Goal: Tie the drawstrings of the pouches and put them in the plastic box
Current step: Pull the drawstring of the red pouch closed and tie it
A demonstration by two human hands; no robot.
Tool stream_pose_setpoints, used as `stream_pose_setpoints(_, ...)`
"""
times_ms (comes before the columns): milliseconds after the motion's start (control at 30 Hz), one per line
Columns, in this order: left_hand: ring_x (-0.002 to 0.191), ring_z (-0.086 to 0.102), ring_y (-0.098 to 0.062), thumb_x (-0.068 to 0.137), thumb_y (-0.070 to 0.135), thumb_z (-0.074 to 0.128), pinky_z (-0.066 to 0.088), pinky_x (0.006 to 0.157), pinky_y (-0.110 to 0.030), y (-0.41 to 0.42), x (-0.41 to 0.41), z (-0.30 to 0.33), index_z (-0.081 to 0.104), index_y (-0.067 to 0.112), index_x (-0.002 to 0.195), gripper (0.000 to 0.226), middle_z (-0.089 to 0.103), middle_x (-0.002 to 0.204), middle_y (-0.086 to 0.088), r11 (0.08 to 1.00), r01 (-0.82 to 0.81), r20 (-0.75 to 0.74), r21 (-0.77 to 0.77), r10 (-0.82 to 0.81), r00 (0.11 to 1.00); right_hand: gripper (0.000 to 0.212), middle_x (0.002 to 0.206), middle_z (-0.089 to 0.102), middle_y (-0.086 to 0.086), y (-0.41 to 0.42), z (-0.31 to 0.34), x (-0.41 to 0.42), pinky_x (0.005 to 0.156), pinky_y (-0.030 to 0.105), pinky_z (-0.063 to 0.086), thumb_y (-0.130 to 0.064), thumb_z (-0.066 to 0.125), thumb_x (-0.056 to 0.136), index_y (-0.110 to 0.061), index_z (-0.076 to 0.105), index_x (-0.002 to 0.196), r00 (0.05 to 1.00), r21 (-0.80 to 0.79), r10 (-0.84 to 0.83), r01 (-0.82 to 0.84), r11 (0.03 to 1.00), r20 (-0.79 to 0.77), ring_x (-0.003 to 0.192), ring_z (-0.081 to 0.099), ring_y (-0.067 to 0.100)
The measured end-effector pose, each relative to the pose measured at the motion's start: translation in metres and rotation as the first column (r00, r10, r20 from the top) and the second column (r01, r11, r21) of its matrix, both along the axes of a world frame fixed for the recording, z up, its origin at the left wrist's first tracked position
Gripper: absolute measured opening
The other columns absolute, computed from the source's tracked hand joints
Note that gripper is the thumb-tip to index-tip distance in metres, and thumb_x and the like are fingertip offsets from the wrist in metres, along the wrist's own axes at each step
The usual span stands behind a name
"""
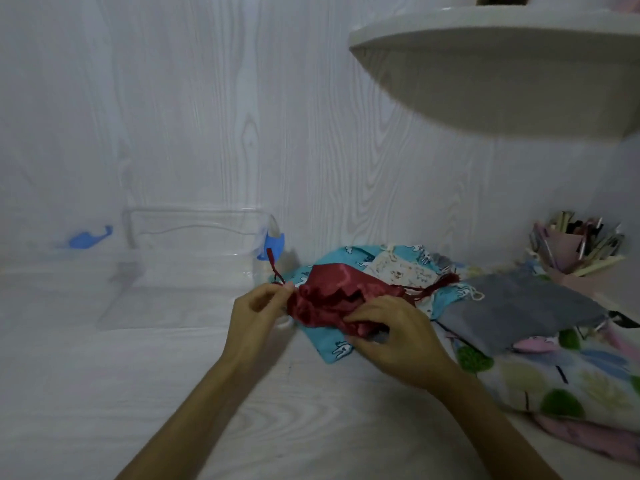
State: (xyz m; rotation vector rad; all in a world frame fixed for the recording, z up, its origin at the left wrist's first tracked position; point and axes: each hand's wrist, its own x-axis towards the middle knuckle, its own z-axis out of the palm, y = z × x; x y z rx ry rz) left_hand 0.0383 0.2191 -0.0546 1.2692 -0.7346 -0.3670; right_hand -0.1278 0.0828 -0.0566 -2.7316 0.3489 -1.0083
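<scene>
Tabletop: fingers (356, 318) pinching red pouch (332, 289)

I can't read any words, numbers or signs here. The blue pouch (337, 349) under my hands has little white animal drawings on it, but no letters I can make out.
</scene>
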Motion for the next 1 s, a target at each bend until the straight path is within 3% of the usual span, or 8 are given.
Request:
stream_pose_setpoints(233,0.094,0.063,0.005,0.078,0.014,0.072,0.049,0.077,-0.009,0.002,-0.003,-0.010,0.075,0.013,0.088,0.010,0.071,0.097,0.011,0.997,-0.070,0.054,0.020,0.069,0.996,0.025,0.080,0.068,-0.024,0.004,0.005,-0.012,0.065,0.017,0.053,-0.046,0.055,0.083,-0.030,0.074,0.088,0.995,0.095,0.012,-0.021,0.995,0.096,0.076,0.063,-0.005)
stream_pose_setpoints(333,0.088,0.068,0.001,0.077,0.009,0.073,0.051,0.066,-0.010,0.003,-0.005,-0.004,0.073,0.019,0.097,0.023,0.074,0.092,0.010,0.999,-0.035,0.030,-0.011,0.035,0.999,0.025,0.074,0.067,-0.024,0.001,0.009,-0.012,0.061,0.017,0.054,-0.049,0.054,0.085,-0.032,0.073,0.086,0.989,0.106,-0.020,0.005,0.994,0.146,0.074,0.064,-0.005)
stream_pose_setpoints(433,0.079,0.070,-0.007,0.077,0.004,0.072,0.052,0.065,-0.013,0.003,-0.004,0.001,0.073,0.016,0.096,0.022,0.076,0.089,0.004,1.000,0.015,0.029,0.007,-0.016,0.999,0.025,0.068,0.065,-0.022,0.006,0.020,-0.006,0.059,0.019,0.055,-0.051,0.052,0.086,-0.034,0.069,0.081,0.945,0.290,-0.159,0.073,0.954,0.287,0.071,0.064,-0.002)
stream_pose_setpoints(533,0.072,0.071,-0.007,0.080,-0.001,0.067,0.053,0.063,-0.012,0.006,-0.014,0.005,0.072,0.011,0.093,0.019,0.076,0.081,0.001,0.995,0.104,0.010,-0.003,-0.104,0.994,0.027,0.078,0.068,-0.015,0.020,0.042,0.011,0.070,0.019,0.048,-0.049,0.053,0.087,-0.029,0.071,0.085,0.914,0.455,-0.321,0.183,0.872,0.248,0.077,0.063,0.000)
stream_pose_setpoints(633,0.068,0.069,-0.002,0.086,-0.001,0.059,0.051,0.060,-0.009,0.008,-0.023,0.010,0.071,0.012,0.090,0.018,0.074,0.070,0.005,0.987,0.157,0.015,-0.032,-0.157,0.988,0.048,0.100,0.070,-0.001,0.026,0.069,0.038,0.086,0.029,0.048,-0.053,0.044,0.092,-0.014,0.069,0.105,0.980,0.608,-0.101,0.187,0.771,-0.174,0.091,0.064,0.016)
stream_pose_setpoints(767,0.072,0.070,-0.002,0.093,0.012,0.051,0.050,0.062,-0.010,0.011,-0.023,0.012,0.071,0.019,0.090,0.021,0.075,0.073,0.007,0.990,0.144,0.062,0.008,-0.144,0.988,0.054,0.102,0.069,-0.001,0.021,0.083,0.060,0.084,0.028,0.048,-0.063,0.047,0.086,-0.019,0.068,0.108,0.853,0.678,0.115,0.315,0.665,-0.509,0.089,0.063,0.013)
stream_pose_setpoints(867,0.078,0.070,-0.003,0.098,0.022,0.043,0.051,0.064,-0.012,0.010,-0.020,0.012,0.070,0.023,0.092,0.028,0.075,0.079,0.009,0.991,0.130,0.049,0.043,-0.132,0.990,0.044,0.101,0.073,0.003,0.020,0.083,0.060,0.070,0.019,0.049,-0.049,0.064,0.082,-0.012,0.071,0.106,0.859,0.793,0.213,0.298,0.531,-0.466,0.071,0.061,0.007)
stream_pose_setpoints(1000,0.079,0.069,-0.004,0.099,0.014,0.036,0.053,0.066,-0.013,0.011,-0.024,0.011,0.070,0.024,0.091,0.035,0.074,0.077,0.010,0.989,0.130,0.050,0.076,-0.134,0.990,0.025,0.086,0.074,0.011,0.021,0.072,0.050,0.067,0.016,0.057,-0.015,0.078,0.074,-0.002,0.074,0.095,0.976,0.949,0.144,0.113,0.293,-0.160,0.066,0.069,0.010)
